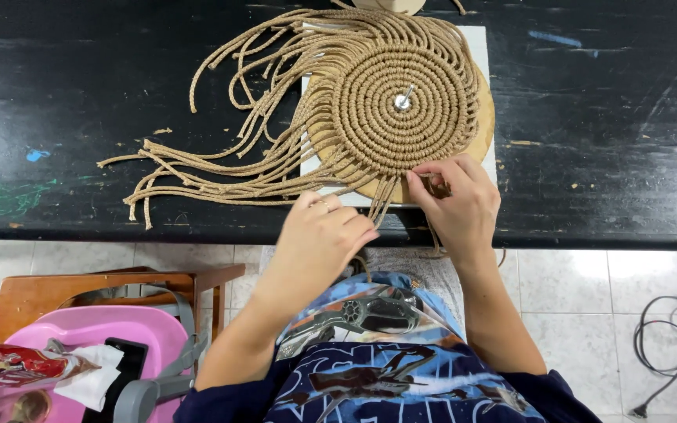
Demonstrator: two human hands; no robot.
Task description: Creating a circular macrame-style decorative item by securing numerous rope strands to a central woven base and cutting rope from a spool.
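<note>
Both hands work at the 6 o'clock edge of the coiled cord mat [401, 98]. Right hand [457, 200] is closed, fingertips pinching a cord at the mat's rim. Left hand [319, 235] is curled around strands drawn toward the body; its exact grip is hidden by the knuckles.

Procedure, as judged: keep the working strand taut with the left hand while the right seats each knot tight against the outer ring, matching the spacing of the earlier rows.

Mat: tan rope, knotted in concentric rings around a metal pin [403, 99], lying on a round wooden board [483, 129] on the black table [80, 78]. Loose cord ends [221, 157] fan out toward 9 o'clock.
</note>
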